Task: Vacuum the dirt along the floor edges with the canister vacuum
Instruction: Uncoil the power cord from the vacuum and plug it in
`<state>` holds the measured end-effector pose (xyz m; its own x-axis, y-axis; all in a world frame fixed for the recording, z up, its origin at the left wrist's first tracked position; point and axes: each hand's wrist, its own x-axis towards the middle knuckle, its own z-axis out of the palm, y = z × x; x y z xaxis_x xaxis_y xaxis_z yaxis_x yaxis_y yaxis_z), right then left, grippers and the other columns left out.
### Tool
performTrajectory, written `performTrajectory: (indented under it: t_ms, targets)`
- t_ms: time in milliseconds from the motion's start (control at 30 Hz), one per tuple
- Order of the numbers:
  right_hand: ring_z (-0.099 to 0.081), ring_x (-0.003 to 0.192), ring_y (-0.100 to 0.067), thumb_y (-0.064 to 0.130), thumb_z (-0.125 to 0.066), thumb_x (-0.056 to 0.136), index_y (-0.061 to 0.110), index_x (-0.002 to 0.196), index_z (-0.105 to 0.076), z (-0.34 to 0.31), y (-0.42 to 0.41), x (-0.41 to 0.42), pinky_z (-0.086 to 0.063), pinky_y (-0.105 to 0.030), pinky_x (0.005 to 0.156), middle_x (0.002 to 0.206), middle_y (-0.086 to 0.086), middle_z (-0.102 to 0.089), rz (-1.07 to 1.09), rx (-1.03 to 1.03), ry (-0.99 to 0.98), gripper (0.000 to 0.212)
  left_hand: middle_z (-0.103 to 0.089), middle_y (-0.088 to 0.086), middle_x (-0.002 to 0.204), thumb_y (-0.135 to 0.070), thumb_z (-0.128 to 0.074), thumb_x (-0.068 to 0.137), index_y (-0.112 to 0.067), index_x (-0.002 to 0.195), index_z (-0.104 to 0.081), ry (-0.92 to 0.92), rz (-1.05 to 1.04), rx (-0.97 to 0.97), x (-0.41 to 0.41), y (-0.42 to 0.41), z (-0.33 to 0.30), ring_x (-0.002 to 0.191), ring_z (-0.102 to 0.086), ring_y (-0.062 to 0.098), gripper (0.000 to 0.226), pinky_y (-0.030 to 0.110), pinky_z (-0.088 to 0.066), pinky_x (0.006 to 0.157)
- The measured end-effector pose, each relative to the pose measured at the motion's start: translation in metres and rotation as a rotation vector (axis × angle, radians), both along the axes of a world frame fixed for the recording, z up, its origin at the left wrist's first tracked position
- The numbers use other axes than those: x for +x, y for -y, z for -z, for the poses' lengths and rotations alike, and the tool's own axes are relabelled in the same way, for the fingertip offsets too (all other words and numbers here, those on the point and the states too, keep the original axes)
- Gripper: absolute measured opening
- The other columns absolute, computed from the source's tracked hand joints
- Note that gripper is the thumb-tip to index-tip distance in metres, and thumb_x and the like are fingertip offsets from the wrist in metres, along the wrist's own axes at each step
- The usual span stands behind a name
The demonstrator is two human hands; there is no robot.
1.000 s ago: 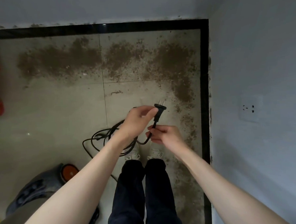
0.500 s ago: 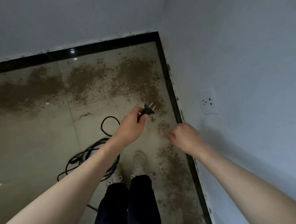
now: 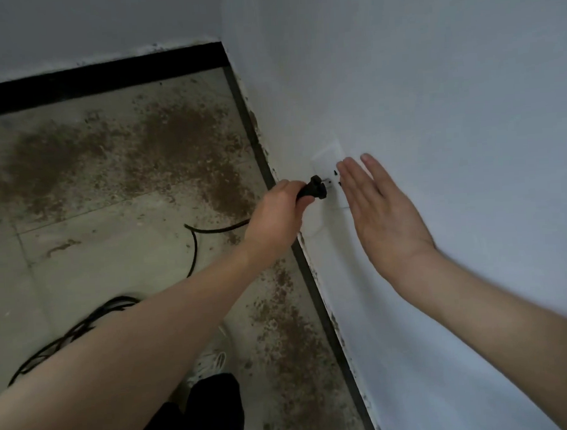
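the left hand [image 3: 277,215] is gripping the black two-pin plug [image 3: 315,188] by its body, fingers curled round it, and is holding its pins right at the face of the white rectangular wall socket plate [image 3: 330,156]. whether the pins are already seated in the slots cannot be told; the area is small and slightly blurred. the thin black power cord [image 3: 195,249] is running from under the left hand back across the floor, making one bend, then passing behind the left forearm and showing again as a loose tangle of loops at lower left.

the right hand [image 3: 387,222] is lying flat with fingers straight and together, holding nothing, palm toward the pale painted wall [image 3: 433,92]. its fingertips [image 3: 347,168] are overlapping the right part of the socket plate; contact with the wall cannot be confirmed.

the canister vacuum itself is not showing in this view; only its cord and plug are visible.

brown loose dirt [image 3: 179,131] is lying in a broad band on the beige floor tiles [image 3: 80,245] below the black skirting strip [image 3: 104,76] of the far wall, and in patches along the right wall edge toward the camera. a pale shoe [image 3: 208,363] and a dark trouser leg [image 3: 213,412] are showing at the bottom centre.
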<state>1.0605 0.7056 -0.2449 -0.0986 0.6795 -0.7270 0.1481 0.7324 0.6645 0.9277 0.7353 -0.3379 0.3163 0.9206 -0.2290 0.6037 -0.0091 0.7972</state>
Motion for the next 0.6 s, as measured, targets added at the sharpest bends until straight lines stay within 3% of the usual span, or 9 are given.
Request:
performTrajectory:
  t_ms: [233,333,600]
  targets:
    - [0.016,0.144,-0.051,0.027,-0.02,0.105,-0.025,0.127,0.021,-0.002,0.002,0.006,0.022,-0.066,0.095,0.153,-0.038,0.019,0.018,0.015,-0.059,0.07,-0.062,0.014,0.096,-0.015,-0.051,0.099,-0.001,0.117,-0.062,0.093,-0.051,0.078,0.007,0.005,0.004,0.079,-0.05,0.018,0.026,0.018,-0.028,0.064]
    - [0.016,0.143,-0.052,0.024,-0.019,0.105,-0.027,0.123,0.023,-0.003,0.002,0.005,0.022,-0.065,0.096,0.153,-0.039,0.018,0.04,0.013,-0.077,0.067,-0.063,0.013,0.097,-0.016,-0.051,0.099,-0.002,0.118,-0.062,0.098,-0.06,0.093,0.008,0.003,0.003,0.083,-0.055,0.022,0.026,0.019,-0.03,0.065]
    - [0.014,0.146,-0.049,0.021,-0.022,0.104,-0.018,0.144,0.009,-0.015,0.001,0.003,0.023,-0.059,0.1,0.156,-0.036,0.014,0.063,0.0,-0.122,0.064,-0.062,0.017,0.097,-0.018,-0.052,0.098,0.0,0.116,-0.062,0.061,-0.026,0.105,0.008,0.008,-0.001,0.087,-0.057,0.031,0.027,0.042,-0.043,0.076]
